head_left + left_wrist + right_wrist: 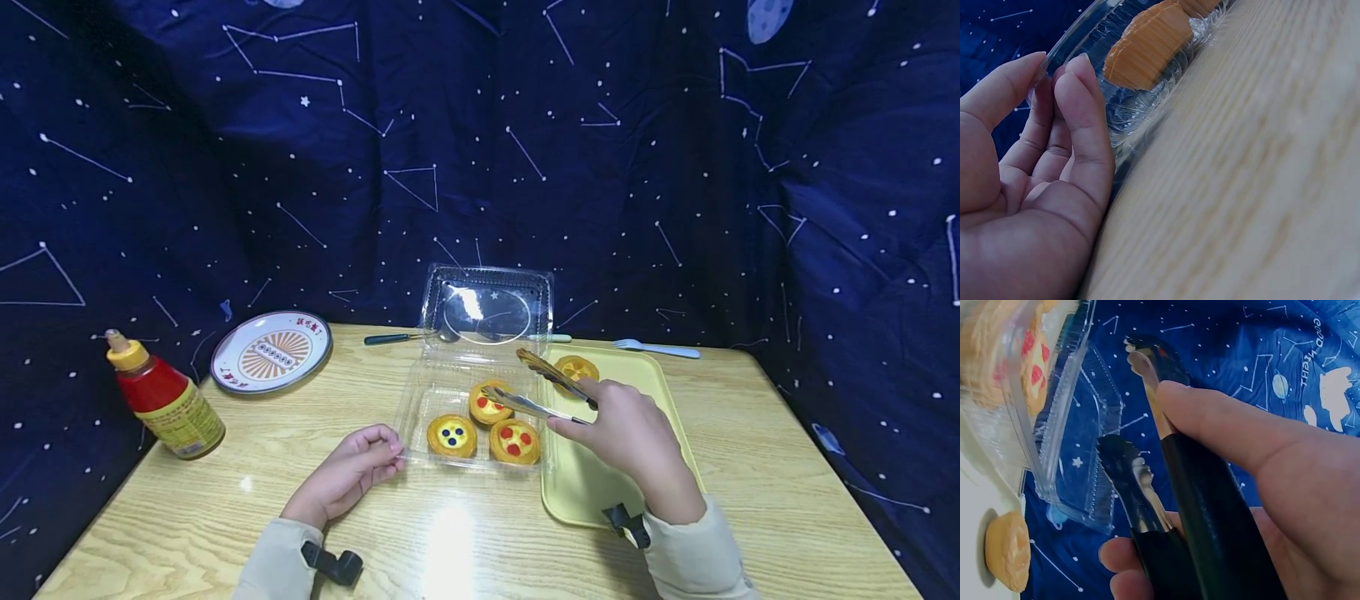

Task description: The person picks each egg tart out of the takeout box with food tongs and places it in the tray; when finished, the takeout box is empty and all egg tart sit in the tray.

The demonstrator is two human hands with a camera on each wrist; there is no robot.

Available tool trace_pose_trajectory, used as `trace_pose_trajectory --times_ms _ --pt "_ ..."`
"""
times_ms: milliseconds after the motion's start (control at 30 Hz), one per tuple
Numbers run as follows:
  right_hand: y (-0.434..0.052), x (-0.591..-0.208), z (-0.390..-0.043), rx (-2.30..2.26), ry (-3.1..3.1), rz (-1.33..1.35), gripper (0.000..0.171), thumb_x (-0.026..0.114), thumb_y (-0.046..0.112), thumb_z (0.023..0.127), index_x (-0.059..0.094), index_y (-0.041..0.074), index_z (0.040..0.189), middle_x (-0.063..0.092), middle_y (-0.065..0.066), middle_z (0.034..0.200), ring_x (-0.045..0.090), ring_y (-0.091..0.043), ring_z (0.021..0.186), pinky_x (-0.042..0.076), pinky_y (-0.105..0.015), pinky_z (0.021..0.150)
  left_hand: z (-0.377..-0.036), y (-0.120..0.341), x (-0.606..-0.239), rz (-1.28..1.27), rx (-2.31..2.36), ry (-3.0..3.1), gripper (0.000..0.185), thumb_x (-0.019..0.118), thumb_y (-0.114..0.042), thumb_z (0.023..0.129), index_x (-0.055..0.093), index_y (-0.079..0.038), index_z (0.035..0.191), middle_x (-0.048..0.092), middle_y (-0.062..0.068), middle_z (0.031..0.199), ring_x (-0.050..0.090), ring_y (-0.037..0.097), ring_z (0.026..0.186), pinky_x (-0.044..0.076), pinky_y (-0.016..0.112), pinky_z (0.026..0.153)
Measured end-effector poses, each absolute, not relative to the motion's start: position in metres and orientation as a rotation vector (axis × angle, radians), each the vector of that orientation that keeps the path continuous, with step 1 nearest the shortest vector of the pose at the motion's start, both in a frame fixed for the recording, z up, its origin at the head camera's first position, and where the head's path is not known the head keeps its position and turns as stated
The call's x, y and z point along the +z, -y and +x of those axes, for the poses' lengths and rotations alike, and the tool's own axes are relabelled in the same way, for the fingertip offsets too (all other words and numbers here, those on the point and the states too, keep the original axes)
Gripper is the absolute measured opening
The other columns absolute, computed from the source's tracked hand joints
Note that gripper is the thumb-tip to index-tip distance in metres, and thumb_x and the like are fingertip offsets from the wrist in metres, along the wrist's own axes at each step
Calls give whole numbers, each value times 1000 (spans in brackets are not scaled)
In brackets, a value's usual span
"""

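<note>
My left hand pinches the near left rim of a clear plastic clamshell box, its lid raised at the back. Inside lie three egg tarts: one with dark blue dots and two with red dots, one at the front right and one behind. With my right hand I grip black-handled metal tongs. The tongs' arms are spread with nothing between their tips, above the box's right side. Another tart sits on the yellow tray, beyond the tongs.
A sauce bottle and a round patterned plate stand at the left. Behind the box lies a dark-handled spoon; a light blue fork lies behind the tray. A dark starry cloth hangs behind the table.
</note>
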State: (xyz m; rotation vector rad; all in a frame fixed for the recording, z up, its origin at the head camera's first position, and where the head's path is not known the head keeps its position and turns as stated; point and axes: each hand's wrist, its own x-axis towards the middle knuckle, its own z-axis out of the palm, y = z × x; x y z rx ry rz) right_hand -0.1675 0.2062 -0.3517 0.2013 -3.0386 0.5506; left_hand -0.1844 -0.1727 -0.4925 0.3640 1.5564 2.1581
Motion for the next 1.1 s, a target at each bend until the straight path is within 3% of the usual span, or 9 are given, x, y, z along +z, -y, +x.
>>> trace_pose_trajectory --times_ms 267,467,667,900,1100 --pt "-200 -362 -172 495 3040 257 70 76 62 76 66 16 128 68 -4 89 52 -19 64 39 -34 47 -185 173 -491 386 2163 -1547 5 55 -5 100 59 -8 99 63 6 97 64 14 91 54 24 83" --pt "-194 -368 -176 465 3070 260 69 76 63 75 69 14 122 70 -8 100 59 -21 68 44 -38 49 -186 172 -488 378 2163 -1559 6 54 -5 100 59 -9 99 62 6 97 64 14 91 54 24 83" --pt "-187 -375 -178 417 3092 220 65 80 57 74 69 9 117 69 -6 95 60 -23 68 46 -39 49 -185 171 -487 388 2160 -1566 4 56 -6 100 59 -10 99 62 5 97 64 14 91 54 24 82" --pt "-179 -385 -179 392 3106 220 64 80 54 75 68 8 118 69 -9 103 64 -28 76 49 -42 54 -184 171 -490 384 2166 -1559 4 56 -5 100 58 -8 99 63 5 95 64 14 90 54 24 82" --pt "-172 -391 -180 341 3084 228 57 81 51 75 68 7 109 68 -9 94 63 -29 72 47 -41 50 -185 172 -492 388 2168 -1554 6 55 -4 100 58 -8 99 63 5 96 64 14 91 54 24 82"
